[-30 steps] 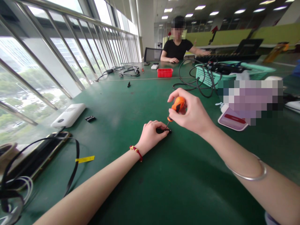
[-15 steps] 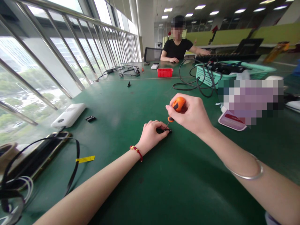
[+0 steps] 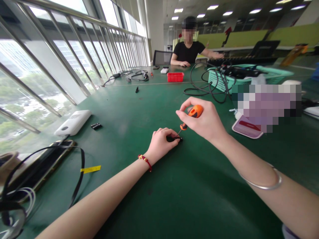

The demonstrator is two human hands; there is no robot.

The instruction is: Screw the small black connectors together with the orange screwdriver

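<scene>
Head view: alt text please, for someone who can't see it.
The right hand holds an orange-handled screwdriver, tip on a small black part that the left hand pins to the green table. A seated person works at the far end.

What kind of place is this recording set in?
Likely an open-plan electronics workroom: a long green table by tall windows, strewn with cables, where the right hand works an orange screwdriver on a small black part under the left hand.
</scene>
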